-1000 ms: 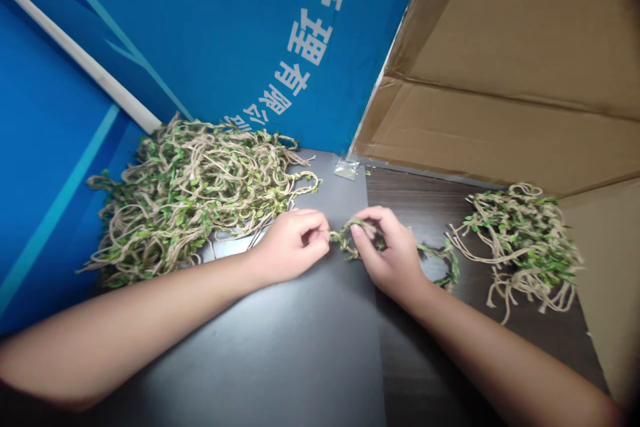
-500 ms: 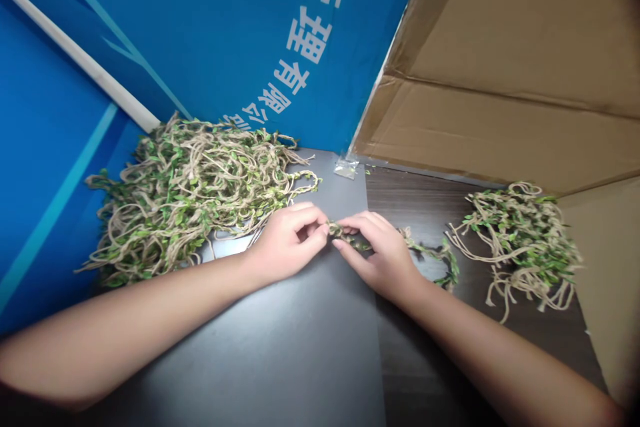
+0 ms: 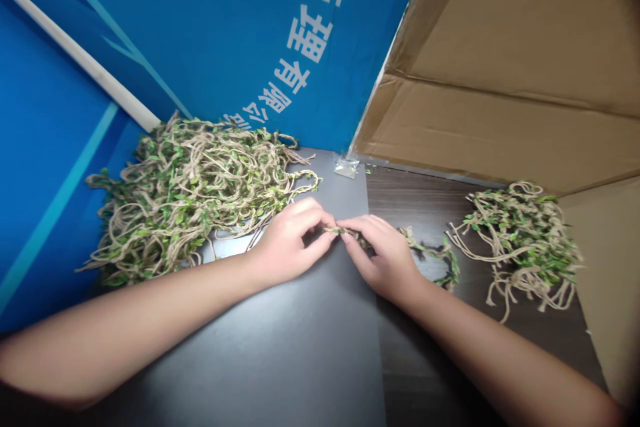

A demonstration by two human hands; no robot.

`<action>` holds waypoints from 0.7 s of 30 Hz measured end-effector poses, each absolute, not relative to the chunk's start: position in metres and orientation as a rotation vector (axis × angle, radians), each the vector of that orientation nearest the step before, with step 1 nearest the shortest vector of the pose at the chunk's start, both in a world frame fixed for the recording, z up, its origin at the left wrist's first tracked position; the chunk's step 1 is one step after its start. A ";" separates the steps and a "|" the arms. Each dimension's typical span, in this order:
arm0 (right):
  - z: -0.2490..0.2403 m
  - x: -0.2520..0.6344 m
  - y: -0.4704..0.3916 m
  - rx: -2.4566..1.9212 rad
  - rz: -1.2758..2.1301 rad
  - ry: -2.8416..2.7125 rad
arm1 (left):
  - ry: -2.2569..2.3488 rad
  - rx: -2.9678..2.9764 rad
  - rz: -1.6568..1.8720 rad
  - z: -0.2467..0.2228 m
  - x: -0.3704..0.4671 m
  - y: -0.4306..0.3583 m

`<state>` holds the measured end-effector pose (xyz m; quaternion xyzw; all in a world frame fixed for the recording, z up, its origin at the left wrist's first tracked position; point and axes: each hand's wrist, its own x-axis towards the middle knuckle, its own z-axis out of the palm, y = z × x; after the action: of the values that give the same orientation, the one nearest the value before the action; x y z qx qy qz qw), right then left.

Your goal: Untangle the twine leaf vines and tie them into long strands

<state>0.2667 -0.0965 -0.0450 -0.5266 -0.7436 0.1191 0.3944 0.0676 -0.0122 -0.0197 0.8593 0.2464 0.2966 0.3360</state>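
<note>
A braided twine strand with green leaves point(image 3: 440, 252) runs from between my two hands out to the right, where it curls on the dark surface. My left hand point(image 3: 296, 239) pinches its end between thumb and fingers. Close beside it, fingertips nearly touching, my right hand point(image 3: 384, 255) is closed on the same strand and hides part of it. A large tangled pile of leafy twine point(image 3: 200, 187) lies to the left of my hands. On the right rests a smaller pile of leafy twine point(image 3: 525, 237) with loose tan ends.
Under my hands is a smooth grey surface point(image 3: 280, 360), bordering a dark wood-grain surface point(image 3: 415, 193). A blue panel with white characters point(image 3: 225, 27) stands behind, and brown cardboard point(image 3: 510, 40) rises at the right. A small clear packet point(image 3: 346, 167) lies near their corner.
My left hand has shifted slightly right, and its thumb and fingers now meet at the strand near my right fingertips. Both piles look unchanged.
</note>
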 end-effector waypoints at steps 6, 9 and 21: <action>-0.044 0.267 -0.097 -1.317 0.353 -1.850 | 0.681 2.205 0.901 -0.019 0.068 -0.012; -0.045 0.267 -0.098 -1.323 0.371 -1.824 | 0.718 2.123 0.949 -0.019 0.067 -0.011; -0.045 0.265 -0.104 -1.462 0.379 -1.700 | 0.816 1.734 0.905 -0.024 0.064 -0.008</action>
<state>0.2650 -0.1037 -0.0449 -0.5835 -0.6782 0.1512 0.4204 0.0642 -0.0084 -0.0238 0.7137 0.3357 0.3725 0.4890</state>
